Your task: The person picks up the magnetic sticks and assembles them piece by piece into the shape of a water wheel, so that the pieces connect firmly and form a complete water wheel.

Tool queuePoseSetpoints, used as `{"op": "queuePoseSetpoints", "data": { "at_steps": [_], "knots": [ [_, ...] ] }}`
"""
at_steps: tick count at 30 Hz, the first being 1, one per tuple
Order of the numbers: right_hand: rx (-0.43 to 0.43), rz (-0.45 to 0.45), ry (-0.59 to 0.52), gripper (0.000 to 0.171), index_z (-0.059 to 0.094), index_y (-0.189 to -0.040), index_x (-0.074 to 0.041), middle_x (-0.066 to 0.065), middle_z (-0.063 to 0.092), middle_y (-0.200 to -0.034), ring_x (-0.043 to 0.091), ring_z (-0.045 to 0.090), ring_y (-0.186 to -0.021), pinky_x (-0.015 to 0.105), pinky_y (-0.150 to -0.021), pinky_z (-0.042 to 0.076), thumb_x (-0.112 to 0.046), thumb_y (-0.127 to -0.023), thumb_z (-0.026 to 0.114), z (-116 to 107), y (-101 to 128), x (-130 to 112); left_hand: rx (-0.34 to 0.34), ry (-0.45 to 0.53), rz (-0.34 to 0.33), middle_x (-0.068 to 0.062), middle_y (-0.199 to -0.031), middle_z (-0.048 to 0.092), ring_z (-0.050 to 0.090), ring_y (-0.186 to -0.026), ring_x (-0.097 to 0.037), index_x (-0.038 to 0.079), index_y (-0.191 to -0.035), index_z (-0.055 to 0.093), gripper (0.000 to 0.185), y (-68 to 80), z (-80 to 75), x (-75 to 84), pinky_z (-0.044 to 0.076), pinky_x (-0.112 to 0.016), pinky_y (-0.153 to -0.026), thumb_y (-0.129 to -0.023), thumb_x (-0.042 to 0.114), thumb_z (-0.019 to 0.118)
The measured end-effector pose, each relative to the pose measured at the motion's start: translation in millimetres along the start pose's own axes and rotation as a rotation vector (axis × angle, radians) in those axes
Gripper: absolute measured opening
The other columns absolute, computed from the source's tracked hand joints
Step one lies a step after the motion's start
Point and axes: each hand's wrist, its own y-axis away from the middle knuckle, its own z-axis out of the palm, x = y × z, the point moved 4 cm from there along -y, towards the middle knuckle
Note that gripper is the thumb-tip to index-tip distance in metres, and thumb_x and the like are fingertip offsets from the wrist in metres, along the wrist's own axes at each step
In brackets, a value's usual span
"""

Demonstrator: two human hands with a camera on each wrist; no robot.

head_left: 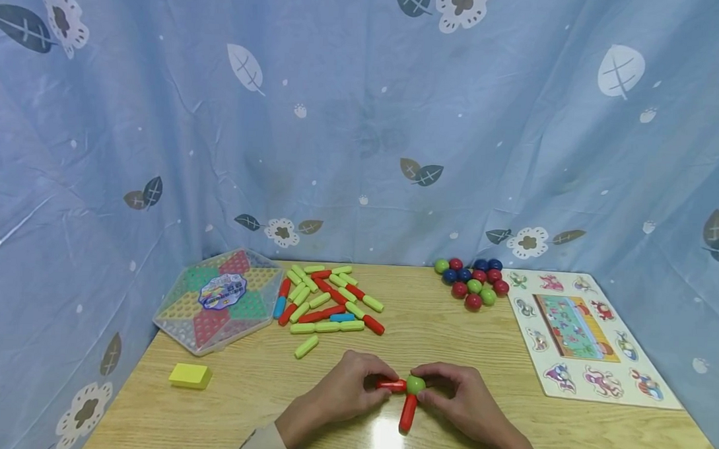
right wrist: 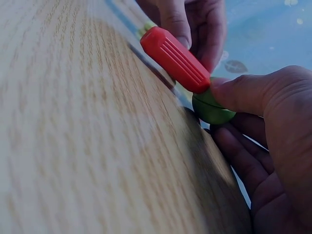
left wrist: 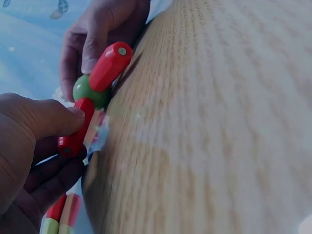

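Note:
My right hand (head_left: pixel 463 400) pinches a green ball (head_left: pixel 415 384) between thumb and fingers, low over the table. A red rod (head_left: pixel 407 414) extends from the ball toward the table's front edge; its end with a small metal disc shows in the left wrist view. On the ball's left side is a second red rod (left wrist: pixel 77 127), held between the thumb and fingers of my left hand (head_left: pixel 354 389). In the right wrist view the first rod (right wrist: pixel 176 59) hides most of the second one, and the green ball (right wrist: pixel 210 108) sits under my thumb.
Behind my left hand lies a pile of green, red and blue rods (head_left: pixel 326 327), with one loose green rod (head_left: pixel 306 346). A yellow block (head_left: pixel 190 376) and a hexagonal game box (head_left: pixel 217 302) are at left. Coloured balls (head_left: pixel 473 302) and a picture puzzle board (head_left: pixel 539 369) occupy the right.

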Motion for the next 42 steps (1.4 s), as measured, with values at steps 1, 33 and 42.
{"op": "queuePoseSetpoints", "data": {
  "at_steps": [1, 33, 42],
  "knots": [
    [-0.004, 0.012, -0.007, 0.029, 0.081, -0.126, -0.021, -0.007, 0.081, -0.122, 0.005, 0.074, -0.115, 0.023, -0.098, 0.058, -0.025, -0.098, 0.085, 0.0, -0.2, 0.6, -0.003, -0.001, -0.007, 0.012, -0.109, 0.081, 0.069, -0.1, 0.005, 0.016, -0.117, 0.084, 0.021, 1.5, -1.0, -0.9, 0.057, -0.019, -0.091, -0.097, 0.011, 0.084],
    [-0.02, 0.035, -0.028, 0.03, 0.08, -0.127, -0.023, -0.009, 0.081, -0.122, 0.005, 0.073, -0.115, 0.022, -0.099, 0.057, -0.027, -0.097, 0.085, -1.2, -1.1, 4.4, 0.267, 0.337, -0.304, -0.017, -0.132, 0.078, 0.077, -0.12, -0.028, 0.004, -0.134, 0.077, 0.036, 95.4, -107.5, -84.5, 0.06, -0.024, -0.099, -0.1, 0.014, 0.082],
    [-0.014, -0.009, -0.006, 0.03, 0.081, -0.127, -0.023, -0.009, 0.08, -0.126, 0.006, 0.072, -0.121, 0.023, -0.104, 0.055, -0.029, -0.098, 0.084, -1.3, -0.8, 5.1, 0.287, -0.032, -0.285, 0.003, -0.12, 0.081, 0.078, -0.11, -0.019, 0.016, -0.122, 0.083, 0.03, 75.4, -94.8, -87.0, 0.064, -0.032, -0.092, -0.093, 0.012, 0.088]
  ]
}}
